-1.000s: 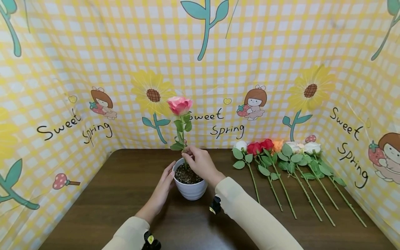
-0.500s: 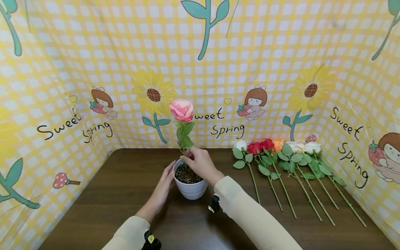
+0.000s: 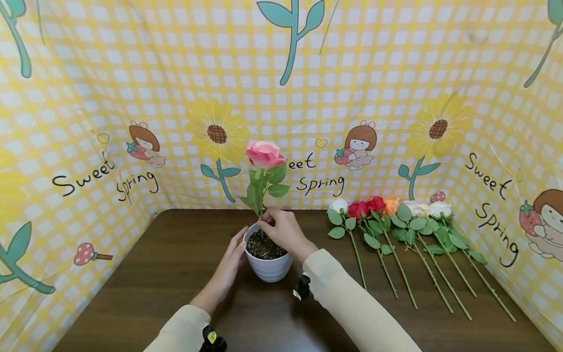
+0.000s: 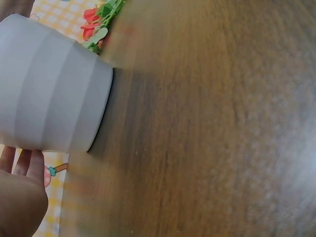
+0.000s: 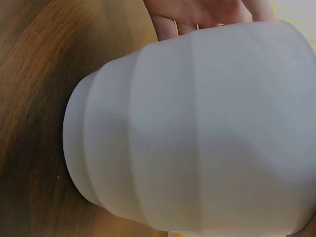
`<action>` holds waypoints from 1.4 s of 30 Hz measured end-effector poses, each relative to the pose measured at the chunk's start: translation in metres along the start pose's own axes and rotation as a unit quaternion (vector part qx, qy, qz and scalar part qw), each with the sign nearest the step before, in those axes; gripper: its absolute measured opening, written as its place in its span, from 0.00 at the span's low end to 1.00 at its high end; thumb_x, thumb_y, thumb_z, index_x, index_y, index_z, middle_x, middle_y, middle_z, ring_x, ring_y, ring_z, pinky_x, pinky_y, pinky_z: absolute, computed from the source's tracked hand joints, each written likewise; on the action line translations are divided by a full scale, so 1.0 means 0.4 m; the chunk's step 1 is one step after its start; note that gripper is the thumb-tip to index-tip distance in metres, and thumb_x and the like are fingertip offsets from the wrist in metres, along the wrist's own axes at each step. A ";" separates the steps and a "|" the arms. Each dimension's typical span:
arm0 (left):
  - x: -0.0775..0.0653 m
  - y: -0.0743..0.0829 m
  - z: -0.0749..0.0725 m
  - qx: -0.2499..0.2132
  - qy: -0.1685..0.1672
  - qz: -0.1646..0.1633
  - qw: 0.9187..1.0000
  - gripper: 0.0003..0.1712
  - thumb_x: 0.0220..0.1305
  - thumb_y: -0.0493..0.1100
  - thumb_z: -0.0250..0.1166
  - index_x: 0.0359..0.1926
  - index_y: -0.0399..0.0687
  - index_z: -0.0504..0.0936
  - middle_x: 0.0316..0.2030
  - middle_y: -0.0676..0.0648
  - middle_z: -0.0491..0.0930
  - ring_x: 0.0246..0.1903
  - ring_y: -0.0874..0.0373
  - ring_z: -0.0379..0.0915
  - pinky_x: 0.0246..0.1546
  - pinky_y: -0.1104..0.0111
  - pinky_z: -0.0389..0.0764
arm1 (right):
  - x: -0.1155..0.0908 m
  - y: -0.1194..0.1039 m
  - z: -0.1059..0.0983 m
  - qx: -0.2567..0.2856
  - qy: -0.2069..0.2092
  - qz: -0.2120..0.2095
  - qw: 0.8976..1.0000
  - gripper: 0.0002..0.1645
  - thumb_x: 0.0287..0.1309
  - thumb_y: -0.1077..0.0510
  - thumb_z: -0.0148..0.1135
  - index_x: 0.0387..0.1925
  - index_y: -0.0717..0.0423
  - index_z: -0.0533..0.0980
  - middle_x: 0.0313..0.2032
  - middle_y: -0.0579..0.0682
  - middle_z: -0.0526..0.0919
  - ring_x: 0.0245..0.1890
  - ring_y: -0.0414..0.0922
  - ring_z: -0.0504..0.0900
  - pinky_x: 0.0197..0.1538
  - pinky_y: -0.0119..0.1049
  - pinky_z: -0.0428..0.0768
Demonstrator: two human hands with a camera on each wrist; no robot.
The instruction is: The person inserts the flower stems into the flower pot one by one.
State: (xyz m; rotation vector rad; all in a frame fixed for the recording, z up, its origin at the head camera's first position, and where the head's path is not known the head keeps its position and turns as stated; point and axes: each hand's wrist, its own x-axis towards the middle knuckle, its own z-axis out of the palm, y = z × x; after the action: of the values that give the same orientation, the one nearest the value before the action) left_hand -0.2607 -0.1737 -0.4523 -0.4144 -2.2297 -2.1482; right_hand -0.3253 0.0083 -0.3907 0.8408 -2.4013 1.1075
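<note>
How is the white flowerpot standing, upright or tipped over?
Upright: in the head view, the white flowerpot stands base-down on the wood-grain table, its open top facing up and showing dark soil.

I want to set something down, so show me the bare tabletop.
Bare table lies left of the pot, between the left hand and the table's left edge. A narrower patch runs between the right hand and the loose flowers. Crowded: the right side under those flowers, and the pot between the hands.

Two hands [image 3: 286, 229], one pot [image 3: 269, 269] and probably eight roses [image 3: 265, 154] show.
</note>
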 end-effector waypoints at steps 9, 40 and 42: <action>0.003 -0.001 -0.001 0.000 0.003 0.000 1.000 0.30 0.82 0.49 0.40 0.78 0.45 0.50 0.75 0.36 0.51 0.72 0.42 0.48 0.67 0.40 0.55 | 0.000 -0.008 -0.003 -0.008 -0.035 0.015 0.999 0.05 0.64 0.57 0.68 0.36 0.55 0.83 0.32 0.46 0.87 0.33 0.37 0.83 0.38 0.30 0.80; 0.002 0.004 -0.001 0.000 0.001 0.000 1.000 0.30 0.82 0.49 0.41 0.78 0.45 0.50 0.74 0.36 0.54 0.71 0.43 0.50 0.67 0.43 0.56 | 0.003 -0.008 0.009 -0.029 -0.023 0.011 0.999 0.07 0.62 0.56 0.70 0.31 0.52 0.81 0.28 0.44 0.84 0.28 0.37 0.80 0.34 0.30 0.78; 0.001 0.005 0.000 0.004 0.001 0.000 1.000 0.30 0.82 0.49 0.40 0.78 0.45 0.50 0.74 0.36 0.54 0.71 0.42 0.50 0.66 0.42 0.57 | 0.001 -0.006 0.009 -0.028 -0.021 0.007 0.999 0.05 0.63 0.57 0.70 0.32 0.53 0.82 0.28 0.44 0.85 0.29 0.37 0.80 0.34 0.30 0.78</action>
State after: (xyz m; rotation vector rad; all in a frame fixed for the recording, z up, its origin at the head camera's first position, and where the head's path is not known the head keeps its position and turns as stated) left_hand -0.2606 -0.1734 -0.4503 -0.4114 -2.2356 -2.1380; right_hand -0.3244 0.0041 -0.3912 0.8381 -2.4639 1.0325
